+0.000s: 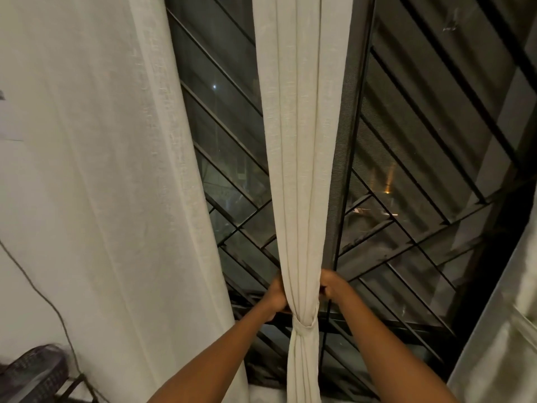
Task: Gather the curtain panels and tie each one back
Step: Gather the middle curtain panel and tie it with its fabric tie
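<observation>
Clear air on both sides of the gathered curtain panel [302,170], where the left hand [276,295] and right hand [331,286] clasp it from either side. Dead behind, the window grille [226,141] stops any reach through. Left gap is narrow, hemmed by the loose left curtain [116,199]; right gap runs wide to the far curtain [499,344].

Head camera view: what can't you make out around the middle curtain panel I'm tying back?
- Fingers of the left hand: hidden behind the middle curtain panel, head view.
- How the tieback band is fastened: round the back of that panel.
- Panel tops and how they hang: cut off by the top edge.
- The right curtain panel: mostly cut off by the right edge, blurred.
- Outdoors: too dark behind the window grille.
</observation>
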Demonstrator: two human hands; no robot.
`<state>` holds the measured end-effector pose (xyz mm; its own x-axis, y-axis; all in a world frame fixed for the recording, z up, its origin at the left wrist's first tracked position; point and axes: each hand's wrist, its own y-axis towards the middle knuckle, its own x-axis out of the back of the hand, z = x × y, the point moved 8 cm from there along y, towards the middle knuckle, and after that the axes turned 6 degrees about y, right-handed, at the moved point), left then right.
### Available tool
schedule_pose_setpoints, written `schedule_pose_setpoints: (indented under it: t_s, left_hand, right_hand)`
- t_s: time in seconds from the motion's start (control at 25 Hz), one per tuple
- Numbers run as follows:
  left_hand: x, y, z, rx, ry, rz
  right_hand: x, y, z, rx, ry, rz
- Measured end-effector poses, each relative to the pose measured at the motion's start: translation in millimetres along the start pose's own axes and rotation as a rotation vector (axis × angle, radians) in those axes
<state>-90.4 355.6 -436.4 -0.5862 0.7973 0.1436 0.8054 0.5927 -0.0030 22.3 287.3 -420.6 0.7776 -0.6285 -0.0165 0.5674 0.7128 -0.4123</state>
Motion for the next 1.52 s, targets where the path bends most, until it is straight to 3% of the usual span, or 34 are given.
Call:
schedule_pose_setpoints:
  t_s: [0.16,0.28,0.36,0.48,0.64,0.8,0.96,1.08,1.2,1.28,1.4,1.52]
  left_hand:
    - [10.8,-12.4,13.4,0.15,-0.072,0.119]
    - [15.2,-15.4,34.4,0.246,-0.249,0.167]
    - [16.3,-22.1,38.9,0.249,-0.341,0.168]
    - [8.2,-39.0,50.1,0.312,-0.224,0.156]
    - [11.6,-44.1,65.0,0.466,-0.05,0.127]
    - [8.4,-50.5,55.7,0.608,-0.232,0.234]
    - [13.9,-53.1,52.4,0.647,-0.356,0.253]
    - [11.8,-55.4,50.9,0.637,-0.436,0.257]
    - [9.6,-61.4,45.4,0.616,-0.551,0.273]
    - [5.6,-68.3,39.9,0.558,-0.607,0.348]
    - [2.9,-68.4,49.2,0.519,-0.561,0.353]
    - [-5.1,-68.8,60.8,0.633,-0.516,0.294]
  right_hand:
    - [-21.0,-22.5,14.7,0.119,-0.202,0.126]
    - [-30.2,-25.0,8.4,0.205,-0.025,0.18]
    - [-39.2,-40.0,-0.9,0.133,0.111,0.215]
    - [-51.5,-53.0,-8.9,0.072,0.264,0.345]
    - [-62.5,-69.3,4.3,0.123,0.247,0.517]
    - [-36.7,-51.2,-9.0,0.01,0.172,0.217]
    - [-18.7,-40.2,-7.8,-0.042,0.077,0.021]
    - [-6.3,-40.3,-1.6,-0.044,-0.064,-0.003]
    - [8.7,-34.2,8.0,0.065,0.007,-0.056]
    - [20.9,-16.6,6.6,-0.005,0.12,-0.118]
    - [13.7,-5.6,3.2,-0.072,0.218,-0.099]
    - [-4.9,-26.4,4.9,-0.073,0.132,-0.097]
